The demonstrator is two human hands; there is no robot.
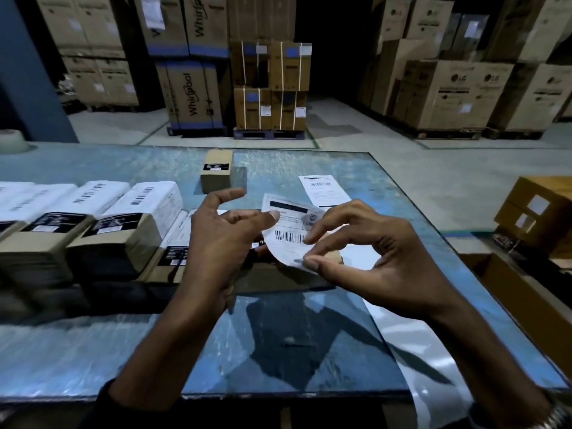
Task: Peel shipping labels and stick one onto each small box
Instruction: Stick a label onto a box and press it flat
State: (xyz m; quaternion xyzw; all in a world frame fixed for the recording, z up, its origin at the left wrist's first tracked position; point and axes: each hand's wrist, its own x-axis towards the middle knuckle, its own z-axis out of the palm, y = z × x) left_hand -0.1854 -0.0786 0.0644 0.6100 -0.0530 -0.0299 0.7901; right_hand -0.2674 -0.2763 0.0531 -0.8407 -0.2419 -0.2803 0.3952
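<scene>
So closest to the camera, both bare forearms came up from the bottom edge over the scratched blue glass-topped table [93,360], with a long strip of glossy white backing paper [411,345] trailing off its lower right corner. Mid-frame, the right hand [368,258] was pinching the lower corner of a curled white shipping label with a barcode [289,235] between thumb and forefinger, other fingers arched up loosely. The left hand [223,239] was spread and relaxed, thumb tip just touching the label's left edge, fingers curved but not really gripping anything as far as I could tell. The label looked peeled or nearly so, held in the air above a small brown cardboard box [176,258] half hidden under the hands; couldn't tell if that one was next. Progress-wise I'd guess about midway: over on the left of the frame sat a row of small brown boxes already wearing white barcode labels [123,218], so those seemed done. Further back near the table's middle stood a lone brown box with only a black sticker [216,174], apparently still waiting, and another flat white label sheet [325,190] lay to its right. Behind everything, stacks of big appliance cartons [192,94] filled the warehouse.
</scene>
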